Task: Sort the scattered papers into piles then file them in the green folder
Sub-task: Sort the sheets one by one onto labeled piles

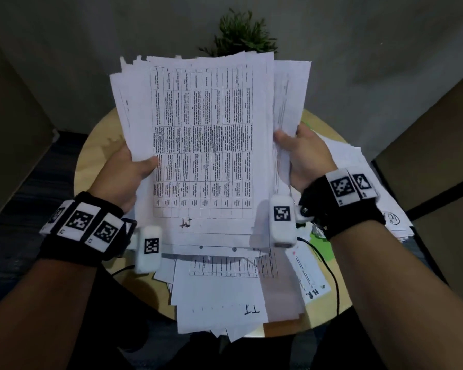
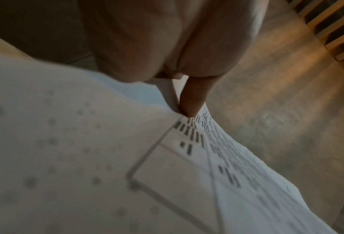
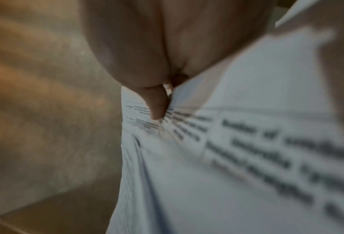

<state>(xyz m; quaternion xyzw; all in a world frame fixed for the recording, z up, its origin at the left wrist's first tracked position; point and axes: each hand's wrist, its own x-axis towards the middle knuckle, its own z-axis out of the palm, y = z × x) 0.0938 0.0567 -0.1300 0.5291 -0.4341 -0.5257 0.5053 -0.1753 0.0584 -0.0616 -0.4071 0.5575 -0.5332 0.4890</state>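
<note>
A thick stack of printed papers (image 1: 203, 140) is held up above the round table, its top sheet a printed table of text. My left hand (image 1: 129, 172) grips the stack's left edge, thumb on the front sheet. My right hand (image 1: 300, 153) grips the right edge, thumb on top. In the left wrist view the thumb (image 2: 193, 98) presses the papers (image 2: 187, 166). The right wrist view has the thumb (image 3: 157, 102) on the papers (image 3: 237, 158). A bit of the green folder (image 1: 324, 247) peeks out under loose sheets below my right wrist.
The round wooden table (image 1: 99, 145) carries more loose papers (image 1: 219, 295) at the front and another pile (image 1: 358, 169) at the right. A potted plant (image 1: 241, 33) stands at the back. A black cable (image 1: 329, 268) runs over the table's right side.
</note>
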